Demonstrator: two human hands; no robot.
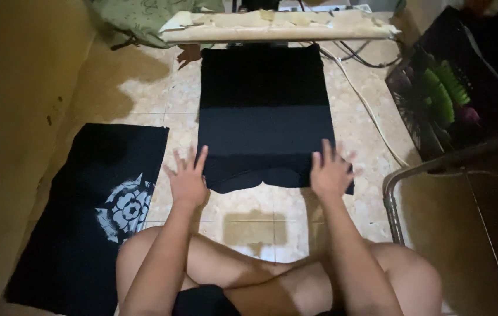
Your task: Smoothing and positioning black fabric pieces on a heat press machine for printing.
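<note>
Down on the tiled floor (pixel 243 216), left hand (pixel 187 178) and right hand (pixel 331 171) — fingers spread, flat — press the folded black garment's (pixel 263 111) near edge

Folded garment (pixel 265 111): matt black cloth. Floor (pixel 143 93): smooth, glossy speckled tile. Chair frame (pixel 390 199): shiny metal tube. Crate (pixel 436 99): dark plastic lattice.

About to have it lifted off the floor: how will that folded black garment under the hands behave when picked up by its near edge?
The folded black garment probably goes floppy: its near edge already wavers between left hand and right hand. Likely light, being thin cloth lying flat. Its layered fold may slip open, and it could slide on the smooth tiled floor.
</note>
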